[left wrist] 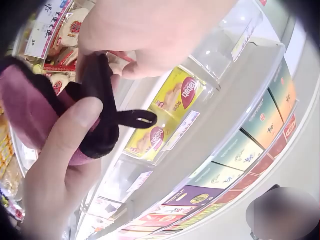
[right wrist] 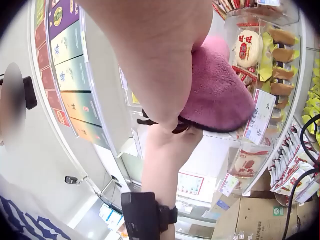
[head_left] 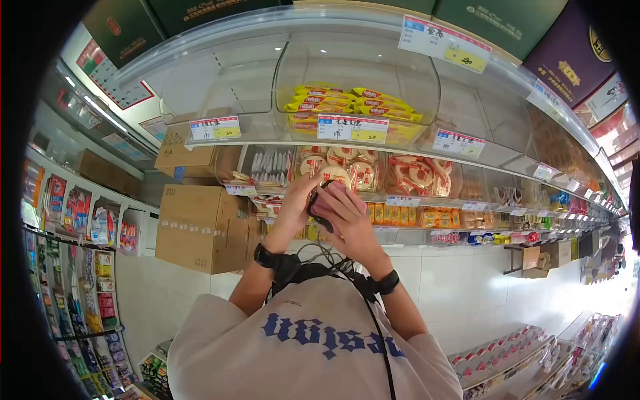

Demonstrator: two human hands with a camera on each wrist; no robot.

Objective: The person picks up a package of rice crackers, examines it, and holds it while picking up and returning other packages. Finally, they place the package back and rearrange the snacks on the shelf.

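Both hands hold a pink fuzzy cloth [left wrist: 30, 97] with black trim in front of the snack shelf. A black loop [left wrist: 132, 118] sticks out from its edge in the left wrist view. My left hand [head_left: 295, 203] grips the black side of the cloth, its fingertips partly hidden. On the other side, my right hand [head_left: 353, 227] lies across the pink face, and its thumb [left wrist: 85, 112] presses on the black part. In the right wrist view, the cloth's pink face [right wrist: 217, 92] hangs out past the right hand. Round rice crackers [head_left: 343, 155] in clear bins sit just behind the hands.
Above stands a clear bin of yellow wafer packs [head_left: 353, 103] behind price tags. Cardboard boxes [head_left: 200, 227] are stacked on the floor at the left. Green gift boxes [head_left: 220, 10] line the top shelf. Black cables [head_left: 327, 257] hang by my chest.
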